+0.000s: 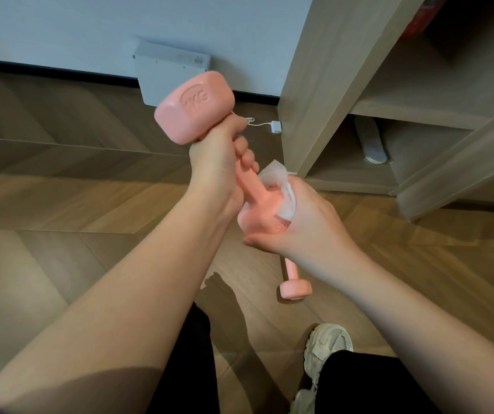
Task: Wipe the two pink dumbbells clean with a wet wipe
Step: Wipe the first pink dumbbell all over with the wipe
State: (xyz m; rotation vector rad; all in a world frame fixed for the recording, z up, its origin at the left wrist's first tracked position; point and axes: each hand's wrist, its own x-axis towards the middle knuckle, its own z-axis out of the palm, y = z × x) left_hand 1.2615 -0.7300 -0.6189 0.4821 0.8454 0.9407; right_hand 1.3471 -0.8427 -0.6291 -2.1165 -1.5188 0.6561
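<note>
A pink dumbbell is held up in the air, tilted, its far head toward the wall. My left hand grips its handle just below that head. My right hand holds a white wet wipe wrapped against the near head of this dumbbell, fingers curled around it. A second pink dumbbell lies on the wooden floor below my right wrist, partly hidden by it.
A wooden shelf unit stands to the right, with a grey object on its lowest shelf. A white box leans on the wall, and a white charger with cable lies by it. My shoe is at the bottom.
</note>
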